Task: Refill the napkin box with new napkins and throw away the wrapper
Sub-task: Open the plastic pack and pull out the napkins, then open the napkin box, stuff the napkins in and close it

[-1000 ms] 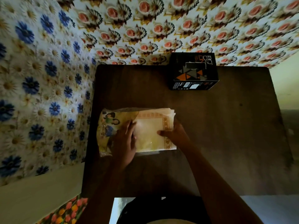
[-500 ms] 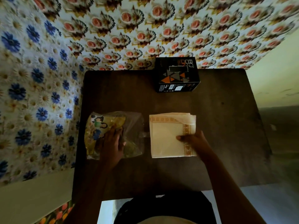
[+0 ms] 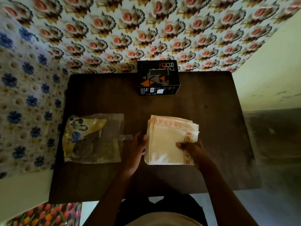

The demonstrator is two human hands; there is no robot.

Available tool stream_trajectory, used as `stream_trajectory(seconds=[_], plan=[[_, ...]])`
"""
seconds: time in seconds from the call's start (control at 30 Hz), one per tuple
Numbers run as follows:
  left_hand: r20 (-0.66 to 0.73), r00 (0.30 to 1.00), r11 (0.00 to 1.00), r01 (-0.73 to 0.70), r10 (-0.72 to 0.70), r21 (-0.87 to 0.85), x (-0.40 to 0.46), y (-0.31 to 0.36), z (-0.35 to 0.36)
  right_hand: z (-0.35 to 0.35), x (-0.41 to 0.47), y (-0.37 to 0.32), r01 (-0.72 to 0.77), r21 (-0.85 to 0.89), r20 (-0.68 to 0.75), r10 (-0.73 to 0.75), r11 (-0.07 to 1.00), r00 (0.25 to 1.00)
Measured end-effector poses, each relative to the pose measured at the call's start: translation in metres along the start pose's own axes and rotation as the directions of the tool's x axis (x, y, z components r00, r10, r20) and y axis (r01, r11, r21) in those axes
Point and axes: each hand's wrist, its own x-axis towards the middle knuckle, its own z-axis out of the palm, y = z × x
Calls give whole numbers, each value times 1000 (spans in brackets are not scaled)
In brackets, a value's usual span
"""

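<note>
A stack of cream napkins [image 3: 167, 137] with an orange border lies on the dark table [image 3: 203, 111], in front of me. My right hand [image 3: 192, 150] grips its near right corner, thumb on top. My left hand [image 3: 136, 147] presses against the stack's left edge, fingers on its side. The clear plastic wrapper [image 3: 92, 137] with a yellow printed picture lies flat and empty to the left, apart from both hands. The black napkin box [image 3: 158, 79] with orange and grey triangles stands at the table's far edge, a slot in its top.
Flower-patterned walls close in behind the table and on its left. The table's right edge drops to a pale wall and dark floor. My dark clothing shows below the near edge.
The napkins have come fully out of the wrapper and moved right. My left hand has let go of the wrapper and come over to the stack's left edge.
</note>
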Motion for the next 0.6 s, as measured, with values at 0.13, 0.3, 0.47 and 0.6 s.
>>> stream_trajectory(seconds=[0.13, 0.3, 0.47, 0.6], plan=[[125, 977, 930, 204, -174, -307, -2, -4, 26, -18, 7, -7, -60, -30, 22, 61, 998, 998], [-157, 985, 997, 64, -70, -41, -3, -12, 51, -30, 17, -7, -107, -99, 65, 113, 989, 991], [-293, 956, 954, 113, -28, 278, -8, -16, 55, -33, 30, 11, -193, -87, 73, 199, 977, 977], [-288, 955, 906, 178, -66, 384, -6, -23, 51, -31, 37, 27, -168, -328, 42, 191, 930, 981]])
